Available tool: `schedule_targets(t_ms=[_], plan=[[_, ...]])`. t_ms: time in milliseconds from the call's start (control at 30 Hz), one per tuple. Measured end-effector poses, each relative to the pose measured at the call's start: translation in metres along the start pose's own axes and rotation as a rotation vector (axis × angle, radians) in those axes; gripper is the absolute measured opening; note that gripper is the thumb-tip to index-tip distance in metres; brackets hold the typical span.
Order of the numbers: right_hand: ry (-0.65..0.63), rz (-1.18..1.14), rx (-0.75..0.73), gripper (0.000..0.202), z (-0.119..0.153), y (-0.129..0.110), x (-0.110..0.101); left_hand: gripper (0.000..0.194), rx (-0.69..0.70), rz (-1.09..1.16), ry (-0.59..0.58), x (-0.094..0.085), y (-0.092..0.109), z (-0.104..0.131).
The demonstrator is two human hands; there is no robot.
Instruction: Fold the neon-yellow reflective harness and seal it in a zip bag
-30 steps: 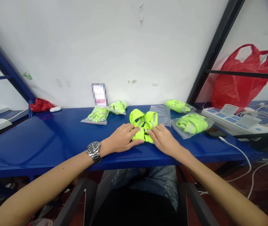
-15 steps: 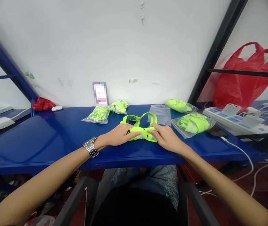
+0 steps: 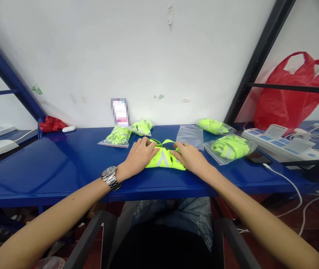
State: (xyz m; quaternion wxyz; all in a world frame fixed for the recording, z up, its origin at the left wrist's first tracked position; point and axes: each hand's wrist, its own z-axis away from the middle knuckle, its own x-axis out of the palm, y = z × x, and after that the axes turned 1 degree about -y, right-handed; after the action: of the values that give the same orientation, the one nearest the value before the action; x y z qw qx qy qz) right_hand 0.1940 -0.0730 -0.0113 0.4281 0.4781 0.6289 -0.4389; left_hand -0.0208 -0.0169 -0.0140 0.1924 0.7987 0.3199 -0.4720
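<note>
Both hands, the left hand [image 3: 139, 156] and the right hand [image 3: 190, 157], rest on opposite ends of a bundle of neon yellow strap [image 3: 164, 158], their thumbs and curled fingers pinching it. The bundle lies between them on the blue table [image 3: 86, 170], near its front edge, with a loop of strap standing up behind. Past the right fingers lies a flat clear bag [image 3: 190, 136]. A bagged strap bundle [image 3: 229, 147] sits to the right, and another filled bag [image 3: 117, 136] lies beyond the left hand.
</note>
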Motion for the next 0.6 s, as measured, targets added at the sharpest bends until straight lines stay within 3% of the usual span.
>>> schedule_targets(t_ms=[67, 133, 267, 367, 467, 533, 600], plan=[[0.111, 0.034, -0.074, 0.021, 0.000, 0.002, 0.005, 0.033, 0.050, -0.173, 0.089, 0.003, 0.003, 0.002], [0.170, -0.020, -0.187, 0.017, 0.002, 0.005, 0.009, 0.032, 0.127, -0.236, 0.104, 0.005, 0.003, 0.003], [0.115, -0.212, -0.340, 0.032, 0.014, 0.010, 0.004, 0.040, 0.224, -0.127, -0.021, -0.002, -0.001, 0.006], [0.049, -0.228, -0.400, 0.039, 0.029, 0.012, -0.004, 0.042, 0.267, -0.019, -0.127, -0.012, -0.006, 0.012], [0.078, -0.144, -0.440, 0.048, 0.037, 0.012, -0.005, 0.053, 0.275, 0.021, -0.093, -0.017, -0.011, 0.020], [0.095, -0.110, -0.469, 0.041, 0.035, 0.012, -0.002, 0.053, 0.259, 0.020, -0.027, -0.018, -0.013, 0.024], [0.073, -0.130, -0.477, 0.035, 0.030, 0.013, -0.001, 0.049, 0.267, 0.041, -0.040, -0.017, -0.015, 0.026]])
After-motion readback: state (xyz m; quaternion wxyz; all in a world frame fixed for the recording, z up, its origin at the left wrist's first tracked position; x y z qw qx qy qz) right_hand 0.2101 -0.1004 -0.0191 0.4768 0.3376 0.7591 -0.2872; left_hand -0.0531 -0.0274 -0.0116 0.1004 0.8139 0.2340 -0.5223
